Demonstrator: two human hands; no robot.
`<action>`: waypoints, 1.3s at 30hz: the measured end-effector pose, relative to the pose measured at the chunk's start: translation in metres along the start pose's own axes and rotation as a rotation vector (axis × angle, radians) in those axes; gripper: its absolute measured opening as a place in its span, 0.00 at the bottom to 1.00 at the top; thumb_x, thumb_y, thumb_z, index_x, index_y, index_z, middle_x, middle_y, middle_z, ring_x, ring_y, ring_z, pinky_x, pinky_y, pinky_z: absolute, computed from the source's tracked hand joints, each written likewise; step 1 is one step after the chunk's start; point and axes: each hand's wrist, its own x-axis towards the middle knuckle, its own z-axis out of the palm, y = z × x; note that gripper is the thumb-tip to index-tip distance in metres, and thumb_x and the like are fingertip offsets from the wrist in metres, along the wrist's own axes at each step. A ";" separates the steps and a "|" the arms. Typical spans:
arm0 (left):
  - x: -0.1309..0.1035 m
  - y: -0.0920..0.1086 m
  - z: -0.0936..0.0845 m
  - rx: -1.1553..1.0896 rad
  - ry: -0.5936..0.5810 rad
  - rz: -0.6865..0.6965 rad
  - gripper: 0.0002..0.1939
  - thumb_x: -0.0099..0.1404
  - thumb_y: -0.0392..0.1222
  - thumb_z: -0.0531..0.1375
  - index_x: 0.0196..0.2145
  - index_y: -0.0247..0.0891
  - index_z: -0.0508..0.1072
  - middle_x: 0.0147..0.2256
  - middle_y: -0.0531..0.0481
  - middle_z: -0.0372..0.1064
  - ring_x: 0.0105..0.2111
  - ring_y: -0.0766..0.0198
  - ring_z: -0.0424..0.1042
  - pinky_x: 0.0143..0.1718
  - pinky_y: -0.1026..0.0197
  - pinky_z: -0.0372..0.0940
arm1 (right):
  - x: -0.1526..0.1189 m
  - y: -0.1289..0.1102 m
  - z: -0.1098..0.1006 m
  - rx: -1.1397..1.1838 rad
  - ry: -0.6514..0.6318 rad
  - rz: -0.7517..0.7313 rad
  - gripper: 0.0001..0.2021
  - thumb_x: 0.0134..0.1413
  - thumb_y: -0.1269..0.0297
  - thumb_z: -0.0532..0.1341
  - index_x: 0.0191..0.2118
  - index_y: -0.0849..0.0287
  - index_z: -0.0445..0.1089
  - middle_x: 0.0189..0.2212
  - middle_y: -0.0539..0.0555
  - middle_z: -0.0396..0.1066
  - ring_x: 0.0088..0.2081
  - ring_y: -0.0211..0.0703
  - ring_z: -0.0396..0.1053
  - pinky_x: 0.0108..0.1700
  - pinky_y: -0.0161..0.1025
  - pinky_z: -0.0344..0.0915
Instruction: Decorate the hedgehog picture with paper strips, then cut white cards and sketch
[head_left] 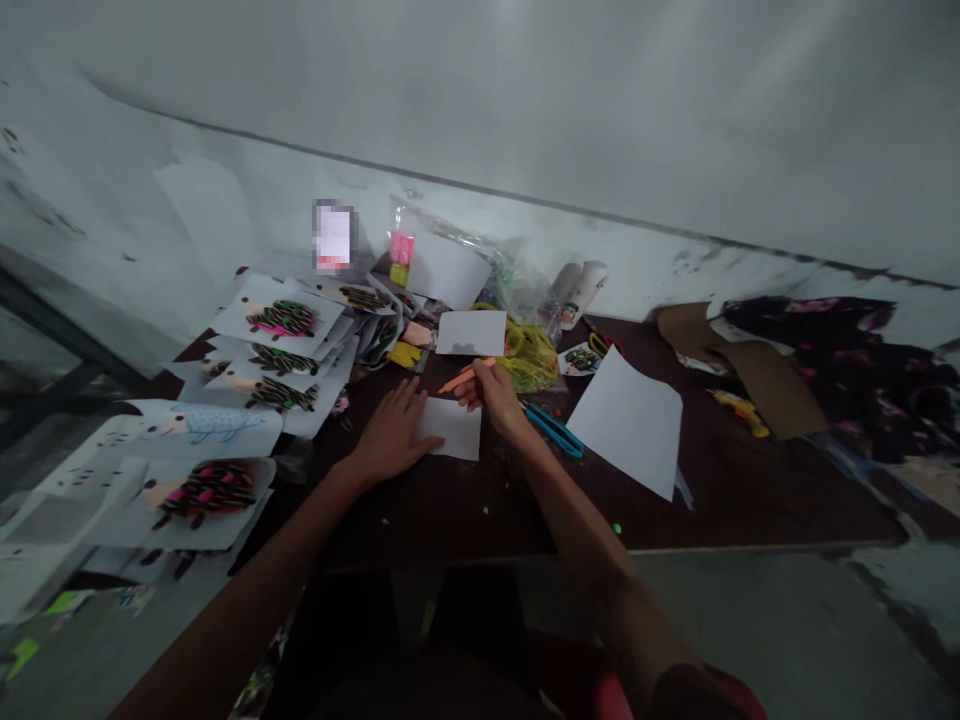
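My left hand [394, 430] lies flat, its fingers stretched out, on the left side of a small white sheet of paper [459, 430] on the dark table. In my right hand [489, 388] is an orange pen [455, 381], slanted with its tip to the left over the top of that sheet. Just beyond my hands is another white card [472, 332]. Blue-handled scissors [555, 430] lie to the right, beside my right wrist. A larger white sheet [628, 425] is farther right.
Hedgehog pictures on paper [281, 320] are piled at the left. At the back stand a yellow net bag [532, 355] and clear plastic packaging [517, 275]. Brown cardboard [772, 380], a yellow cutter [742, 412] and dark floral cloth [862, 370] lie at the right.
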 end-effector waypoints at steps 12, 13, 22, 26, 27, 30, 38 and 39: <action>-0.011 0.007 -0.007 0.112 -0.063 -0.095 0.41 0.70 0.63 0.50 0.68 0.26 0.60 0.70 0.30 0.51 0.72 0.41 0.50 0.71 0.40 0.46 | -0.001 0.021 0.020 -0.090 -0.067 -0.007 0.17 0.53 0.48 0.66 0.32 0.58 0.67 0.18 0.44 0.67 0.18 0.34 0.66 0.21 0.31 0.65; -0.010 0.008 -0.007 0.112 -0.061 -0.107 0.41 0.70 0.63 0.50 0.68 0.26 0.60 0.71 0.30 0.51 0.72 0.40 0.49 0.70 0.39 0.46 | -0.001 0.019 0.019 -0.083 -0.074 -0.013 0.17 0.53 0.48 0.66 0.33 0.59 0.69 0.18 0.45 0.68 0.18 0.35 0.67 0.22 0.31 0.66; -0.005 0.001 -0.005 -0.002 -0.045 -0.128 0.39 0.70 0.62 0.50 0.68 0.31 0.60 0.71 0.31 0.52 0.71 0.40 0.50 0.69 0.37 0.48 | -0.001 0.027 0.025 -0.094 -0.040 0.049 0.19 0.57 0.46 0.65 0.27 0.58 0.69 0.17 0.47 0.68 0.17 0.34 0.65 0.21 0.31 0.65; -0.002 -0.006 -0.005 -0.026 -0.067 -0.110 0.38 0.68 0.61 0.53 0.67 0.34 0.62 0.71 0.32 0.51 0.71 0.39 0.49 0.68 0.37 0.50 | 0.000 0.028 0.024 -0.105 -0.042 0.036 0.21 0.56 0.43 0.65 0.27 0.57 0.68 0.16 0.46 0.67 0.17 0.35 0.65 0.20 0.31 0.63; -0.002 -0.007 -0.005 -0.028 -0.068 -0.106 0.38 0.67 0.61 0.54 0.66 0.34 0.62 0.71 0.32 0.52 0.72 0.39 0.49 0.68 0.37 0.50 | 0.000 0.028 0.023 -0.107 -0.036 0.036 0.22 0.56 0.42 0.64 0.27 0.57 0.68 0.16 0.47 0.67 0.16 0.35 0.64 0.20 0.32 0.62; -0.003 -0.006 -0.005 -0.039 -0.039 -0.113 0.37 0.66 0.61 0.56 0.65 0.35 0.63 0.71 0.33 0.52 0.71 0.40 0.50 0.69 0.37 0.49 | 0.001 0.028 0.020 -0.131 -0.032 0.026 0.23 0.57 0.41 0.63 0.25 0.57 0.68 0.16 0.47 0.66 0.16 0.34 0.63 0.20 0.32 0.61; -0.009 -0.008 -0.009 -0.103 0.013 -0.108 0.36 0.64 0.58 0.60 0.62 0.29 0.67 0.70 0.31 0.52 0.70 0.40 0.52 0.70 0.41 0.51 | 0.000 0.029 0.021 -0.182 -0.069 -0.031 0.18 0.50 0.48 0.67 0.26 0.56 0.66 0.16 0.45 0.66 0.17 0.34 0.61 0.21 0.32 0.61; -0.010 -0.009 -0.009 -0.111 0.015 -0.104 0.36 0.64 0.57 0.60 0.62 0.29 0.67 0.70 0.32 0.54 0.70 0.40 0.53 0.70 0.41 0.51 | 0.000 0.028 0.022 -0.188 -0.073 -0.035 0.17 0.49 0.50 0.68 0.27 0.56 0.66 0.16 0.45 0.66 0.17 0.34 0.61 0.21 0.32 0.60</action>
